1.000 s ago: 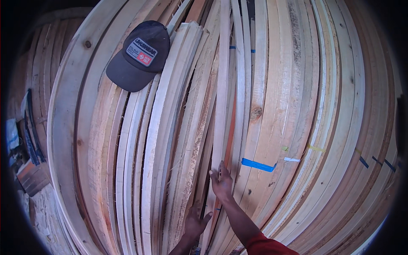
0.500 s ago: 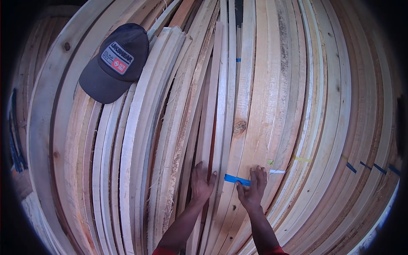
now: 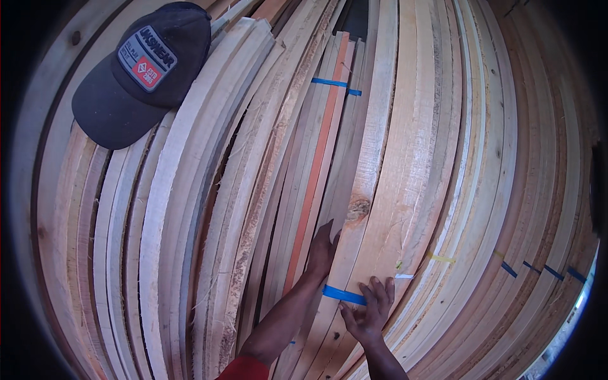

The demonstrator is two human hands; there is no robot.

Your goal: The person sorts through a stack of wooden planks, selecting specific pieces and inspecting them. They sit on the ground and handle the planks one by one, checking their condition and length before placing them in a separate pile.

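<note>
A blue strap [image 3: 344, 295] runs across a stack of pale planks [image 3: 362, 253], one of them with a dark knot. My right hand [image 3: 370, 310] lies on these planks at the strap's right end, fingers apart and slightly bent. At the stack's left side my left hand [image 3: 323, 252] reaches into the gap with its fingers stretched out; part of it is hidden along the plank edge. Beside it, lower in the gap, lie narrow planks, among them an orange-edged plank [image 3: 311, 190]. A second blue strap [image 3: 329, 82] crosses their far end.
A dark cap [image 3: 136, 76] with a patch lies on the planks at the far left. Long boards [image 3: 171, 190] with rough, splintery edges fill the left. More stacked boards [image 3: 494, 209] on the right carry yellow and blue bands.
My left hand has moved rightward to the stack's left edge. The gap there is wider, exposing the orange-edged plank and another blue strap. The cap appears farther left and higher as the view shifted.
</note>
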